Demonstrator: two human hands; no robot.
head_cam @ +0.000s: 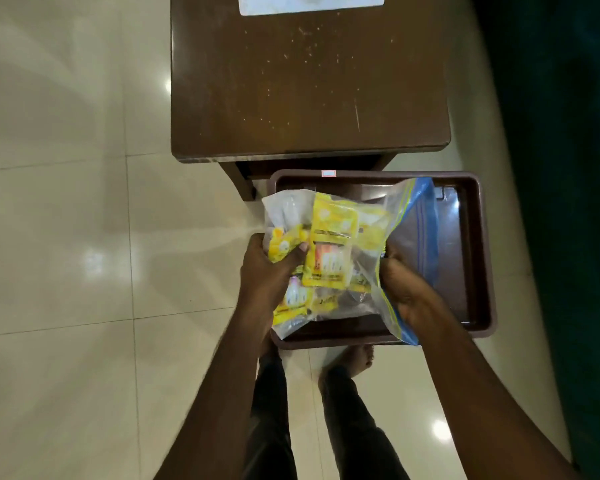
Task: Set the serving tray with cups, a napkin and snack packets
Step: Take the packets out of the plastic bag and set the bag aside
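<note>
My left hand [274, 268] grips a clear zip bag [343, 258] full of yellow snack packets [329, 247], their print too blurred to read, while my right hand [409, 292] pinches its blue-edged mouth. Under both hands is the brown serving tray [478, 258], and beyond it a dark wooden table [309, 91] on pale floor tiles [66, 202].

The zip bag [357, 258] of snack packets [329, 244] sits above the left part of the tray [478, 251], between the left hand [267, 268] and right hand [409, 292]. Beyond the tray stands the counter [305, 91], with a mat [309, 3] on its far edge.
</note>
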